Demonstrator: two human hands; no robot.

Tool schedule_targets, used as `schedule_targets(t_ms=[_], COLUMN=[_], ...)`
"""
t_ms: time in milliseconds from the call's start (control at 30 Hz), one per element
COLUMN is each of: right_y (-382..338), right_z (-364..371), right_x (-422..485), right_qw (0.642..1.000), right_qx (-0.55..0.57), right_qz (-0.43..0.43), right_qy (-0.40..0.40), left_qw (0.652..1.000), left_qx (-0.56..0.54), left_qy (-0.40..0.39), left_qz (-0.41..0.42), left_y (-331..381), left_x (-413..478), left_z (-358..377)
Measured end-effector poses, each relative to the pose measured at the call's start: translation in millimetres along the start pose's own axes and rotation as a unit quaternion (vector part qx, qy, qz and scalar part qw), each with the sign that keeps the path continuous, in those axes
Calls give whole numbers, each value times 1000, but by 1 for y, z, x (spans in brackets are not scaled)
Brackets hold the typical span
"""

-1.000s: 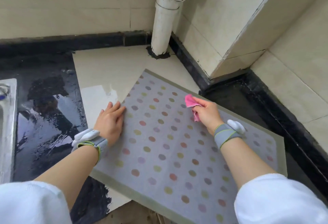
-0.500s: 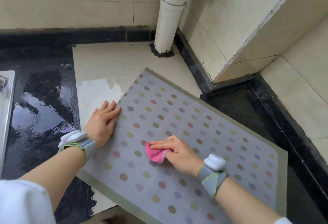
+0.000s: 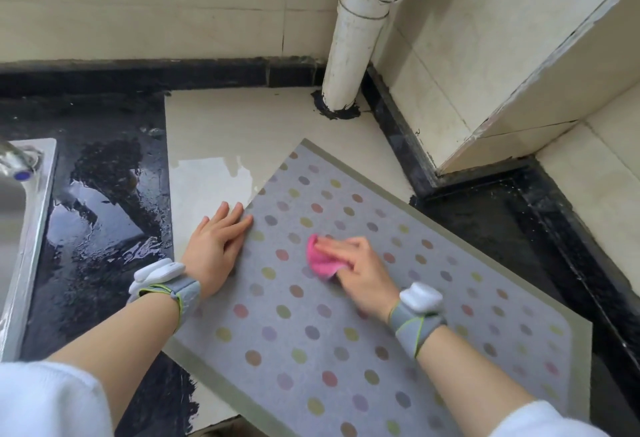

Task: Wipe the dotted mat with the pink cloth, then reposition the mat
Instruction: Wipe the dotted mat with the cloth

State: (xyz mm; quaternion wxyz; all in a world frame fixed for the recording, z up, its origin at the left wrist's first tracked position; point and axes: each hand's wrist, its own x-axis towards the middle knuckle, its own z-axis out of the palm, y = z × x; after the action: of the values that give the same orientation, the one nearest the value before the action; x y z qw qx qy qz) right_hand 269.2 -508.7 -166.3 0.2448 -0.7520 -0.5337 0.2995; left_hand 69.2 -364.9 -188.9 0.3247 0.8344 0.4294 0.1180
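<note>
The dotted mat (image 3: 346, 315) is being kept flat on the surface (image 3: 221, 131), a pale cream tile slab with glossy wet black stone (image 3: 104, 211) beside it. It's a rectangular mat, grey and matte-looking, covered in rows of muted pastel dots and edged by an olive-green border. Its long axis is being run diagonally, from the far corner near the white pipe (image 3: 356, 38) down toward the near right, and its near-right end is being hung out past the cream slab over the darker ledge.

The left hand (image 3: 214, 246) is being pressed flat on the mat's left edge, fingers (image 3: 239, 220) together and stretched out, half on the mat and half on the tile. The pink cloth (image 3: 320, 258), soft and bunched into a wad, is being held down under the right hand (image 3: 360, 274), whose fingers (image 3: 334, 246) are being laid together across its top, clamping it against the mat just right of the left fingers. Grey wristbands with white modules are being worn on both wrists.
</note>
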Motion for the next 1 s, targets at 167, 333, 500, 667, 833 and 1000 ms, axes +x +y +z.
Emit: schedule_targets(t_ms=[167,333,500,667,833,1000], right_y=[-14,20,-11,-41,20,42], right_z=[-28,-54,1,8,-68,-29], right_x=[15,93,50,-4,30,29], right_qw=[967,975,1000,968,964,985], right_qx=[223,76,0,107,142,19], right_qz=[93,161,28,14,187,131], right_qy=[-85,135,-7,-226,121,115], left_qw=[1000,1000,1000,1000,1000,1000], left_qx=[-3,-4,-3,-2,0,19], left_qy=[-6,-3,-12,-19,-18,-9], left_qz=[3,6,3,-1,7,15], left_y=[1,0,-1,0,-1,-2], left_x=[0,0,3,2,2,6], left_z=[-3,-2,-2,-5,-5,-5])
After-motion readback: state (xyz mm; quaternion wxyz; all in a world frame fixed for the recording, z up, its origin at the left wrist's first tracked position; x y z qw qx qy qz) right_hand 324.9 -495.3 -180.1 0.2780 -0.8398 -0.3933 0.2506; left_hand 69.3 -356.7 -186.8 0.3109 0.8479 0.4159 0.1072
